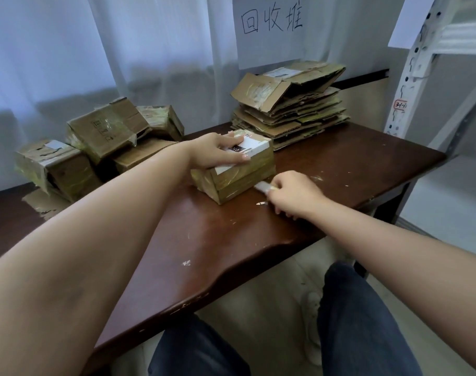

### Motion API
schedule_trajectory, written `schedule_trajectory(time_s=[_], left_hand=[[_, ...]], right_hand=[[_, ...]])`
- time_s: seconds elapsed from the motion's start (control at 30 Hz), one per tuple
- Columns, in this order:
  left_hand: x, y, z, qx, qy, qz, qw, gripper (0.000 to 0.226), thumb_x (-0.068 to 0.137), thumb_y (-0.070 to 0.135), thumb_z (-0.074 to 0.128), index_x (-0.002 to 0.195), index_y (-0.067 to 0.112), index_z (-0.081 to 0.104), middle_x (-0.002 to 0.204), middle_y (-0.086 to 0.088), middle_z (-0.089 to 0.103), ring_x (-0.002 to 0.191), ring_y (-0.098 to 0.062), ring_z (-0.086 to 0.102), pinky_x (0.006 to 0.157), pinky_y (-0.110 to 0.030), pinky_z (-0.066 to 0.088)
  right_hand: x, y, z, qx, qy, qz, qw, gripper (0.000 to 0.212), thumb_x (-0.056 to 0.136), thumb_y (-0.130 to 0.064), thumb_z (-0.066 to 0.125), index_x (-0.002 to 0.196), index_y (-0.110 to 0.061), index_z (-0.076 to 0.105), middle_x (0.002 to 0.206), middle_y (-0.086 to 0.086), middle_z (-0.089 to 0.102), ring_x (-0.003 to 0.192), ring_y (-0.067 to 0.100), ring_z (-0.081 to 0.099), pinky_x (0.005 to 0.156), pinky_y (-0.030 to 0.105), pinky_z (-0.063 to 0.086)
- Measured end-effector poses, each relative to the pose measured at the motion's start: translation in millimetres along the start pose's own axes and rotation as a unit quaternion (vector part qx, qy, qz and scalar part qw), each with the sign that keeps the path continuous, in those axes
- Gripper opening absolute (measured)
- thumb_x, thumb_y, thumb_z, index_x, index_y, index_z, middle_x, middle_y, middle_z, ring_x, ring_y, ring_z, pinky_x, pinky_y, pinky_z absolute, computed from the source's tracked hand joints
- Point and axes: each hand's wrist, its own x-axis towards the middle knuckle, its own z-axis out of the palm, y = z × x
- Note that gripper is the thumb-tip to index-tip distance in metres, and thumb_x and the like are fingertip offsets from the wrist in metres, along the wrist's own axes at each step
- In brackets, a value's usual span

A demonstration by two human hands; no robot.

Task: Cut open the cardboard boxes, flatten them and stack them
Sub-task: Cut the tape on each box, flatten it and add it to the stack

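The left hand (218, 150) lies flat on top of the taped box (237, 169), fingers straight and pressing down on its white label, holding it steady rather than gripping it. The right hand (291, 194) is clenched round a box cutter (264, 187), whose pale tip touches the box's right-hand side face, low down near the seam.

Taking that box as the landmark: to its left, well apart, sits a heap of uncut boxes (96, 147) at the table's far left edge. The box itself stands near the middle of the brown table (204, 240), its long axis running from near-left to far-right. Behind it and to the right, just beside its far corner, rises the stack of flattened cardboard (291, 109).

The blade lies right of the box and points left into it, so the cut likely runs along the long side face, with the right hand nearer that seam and the left bracing against the push.
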Motion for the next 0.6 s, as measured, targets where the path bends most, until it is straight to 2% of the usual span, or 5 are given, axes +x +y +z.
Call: schedule_trajectory(time_s=[0.07,0.13,0.33,0.5,0.6], left_hand=[[3.1,-0.4,-9.0,0.009,-0.03,-0.013,0.999,0.072,0.085,0.054,0.062,0.148,0.032,0.035,0.159,0.011,0.019,0.145,-0.008,0.019,0.112,-0.021,0.012],[6.7,-4.7,-12.4,0.007,-0.034,-0.018,0.999,0.068,0.087,0.049,0.064,0.147,0.033,0.036,0.158,0.011,0.02,0.145,-0.009,0.019,0.115,-0.024,0.011],[8.8,-17.6,3.1,0.004,0.026,0.024,0.999,0.062,0.09,0.042,0.062,0.146,0.033,0.038,0.158,0.008,0.024,0.147,-0.012,0.014,0.122,-0.036,0.008],[8.0,-17.5,5.7,0.001,0.035,0.028,0.999,0.09,0.066,0.072,0.053,0.146,0.034,0.038,0.158,0.008,0.024,0.147,-0.01,0.014,0.122,-0.036,0.01],[8.7,-20.1,7.2,-0.011,0.043,0.027,0.999,0.092,0.063,0.073,0.052,0.145,0.034,0.038,0.157,0.008,0.025,0.147,-0.009,0.014,0.122,-0.036,0.01]], right_hand=[[12.3,24.0,-9.4,-0.007,0.067,0.017,0.998,0.021,0.09,-0.039,0.048,0.082,-0.023,0.06,0.081,-0.002,0.072,0.079,0.025,0.066,0.072,0.036,0.053],[20.5,41.0,-15.2,-0.021,0.119,0.017,0.993,0.016,0.094,-0.038,0.043,0.093,-0.028,0.056,0.091,-0.005,0.069,0.091,0.024,0.062,0.076,0.036,0.048],[42.6,52.3,-14.1,-0.002,0.155,-0.042,0.987,0.015,0.098,-0.04,0.039,0.098,-0.03,0.051,0.089,-0.005,0.067,0.089,0.025,0.061,0.073,0.035,0.045],[57.5,43.3,-6.7,0.027,0.146,-0.075,0.986,0.016,0.099,-0.039,0.039,0.101,-0.028,0.05,0.09,-0.004,0.068,0.091,0.027,0.061,0.074,0.036,0.046],[61.7,44.0,-3.8,0.038,0.145,-0.081,0.985,0.016,0.099,-0.039,0.039,0.103,-0.03,0.051,0.094,-0.002,0.068,0.095,0.029,0.06,0.077,0.037,0.045]])
